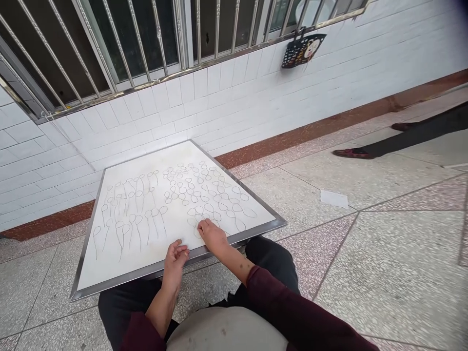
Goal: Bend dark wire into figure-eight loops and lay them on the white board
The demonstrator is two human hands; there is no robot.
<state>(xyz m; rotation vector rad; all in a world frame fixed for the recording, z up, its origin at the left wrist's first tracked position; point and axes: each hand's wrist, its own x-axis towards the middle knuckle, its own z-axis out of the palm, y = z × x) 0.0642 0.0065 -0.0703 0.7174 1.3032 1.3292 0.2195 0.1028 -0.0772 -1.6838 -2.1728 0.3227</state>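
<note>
A white board [171, 234] with a metal rim lies across my knees. Thin dark wire-like pieces lie on it: single loops with long tails [138, 222] in rows on the left, and double-loop figures [219, 195] on the right. My right hand [212, 235] rests at the near edge of the double loops, fingers pinched together at one of them; what lies between the fingertips is too small to make out. My left hand [176, 256] is at the board's near rim, fingers curled and partly apart, with nothing visible in it.
Behind the board stands a white tiled wall [234, 107] with a barred window [146, 44]. A patterned bag [300, 51] hangs from the bars. At the right are a person's legs and shoes [353, 153]. A white paper [334, 199] lies on the floor.
</note>
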